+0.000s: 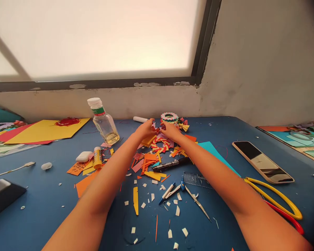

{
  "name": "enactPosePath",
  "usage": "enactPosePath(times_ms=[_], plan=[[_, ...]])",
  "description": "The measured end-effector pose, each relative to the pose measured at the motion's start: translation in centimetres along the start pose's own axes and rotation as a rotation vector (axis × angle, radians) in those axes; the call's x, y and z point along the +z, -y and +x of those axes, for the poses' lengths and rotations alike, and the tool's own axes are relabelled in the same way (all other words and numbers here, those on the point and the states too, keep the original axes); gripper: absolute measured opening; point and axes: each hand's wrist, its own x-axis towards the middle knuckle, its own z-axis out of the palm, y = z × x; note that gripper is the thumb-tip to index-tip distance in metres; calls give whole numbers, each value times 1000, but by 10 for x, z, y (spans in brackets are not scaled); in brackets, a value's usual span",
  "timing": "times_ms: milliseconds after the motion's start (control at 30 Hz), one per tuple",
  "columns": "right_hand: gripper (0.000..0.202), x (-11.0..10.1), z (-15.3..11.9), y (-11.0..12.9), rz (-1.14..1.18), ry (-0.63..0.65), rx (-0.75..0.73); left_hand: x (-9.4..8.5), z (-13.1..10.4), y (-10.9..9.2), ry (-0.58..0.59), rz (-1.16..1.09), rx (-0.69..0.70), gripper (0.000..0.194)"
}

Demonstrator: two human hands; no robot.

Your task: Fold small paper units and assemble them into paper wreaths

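My left hand (pixel 146 129) and my right hand (pixel 170 130) reach far across the blue table, fingers curled and close together. Between their fingertips is a small piece of dark red folded paper (pixel 156 129), partly hidden. Just below lies a red and yellow paper ring (pixel 161 144) among orange and yellow scraps (pixel 149 161). Behind my right hand sits a round pleated paper ring (pixel 169 117) in pink and green, with yellow and red paper bows (pixel 184 126) beside it. A white tube (pixel 140 119) lies behind my left hand.
A clear bottle (pixel 106 125), glue stick (pixel 97 158) and white case (pixel 84 156) stand left. A black marker (pixel 171 164), drawing compass (pixel 183 184) and white paper bits lie nearer me. Yellow and red-handled scissors (pixel 279 198) and a phone (pixel 263 162) are at right.
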Motion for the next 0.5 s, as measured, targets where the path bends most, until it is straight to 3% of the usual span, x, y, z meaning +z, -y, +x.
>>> enactPosePath(times_ms=[67,167,267,367,500], plan=[[28,-17,0,0,-15,-14,-22,-11,-1,-1,9,46,10,65],[28,-46,7,-2,-37,-98,-33,-27,2,-5,1,101,-12,41],[29,-68,24,-8,-65,-202,23,-33,10,-13,-37,123,-81,27],[30,-78,45,-20,-94,-231,133,-26,25,-26,-90,107,-161,27],[32,-78,67,-36,-112,-164,238,-3,49,-44,-116,38,-225,32]])
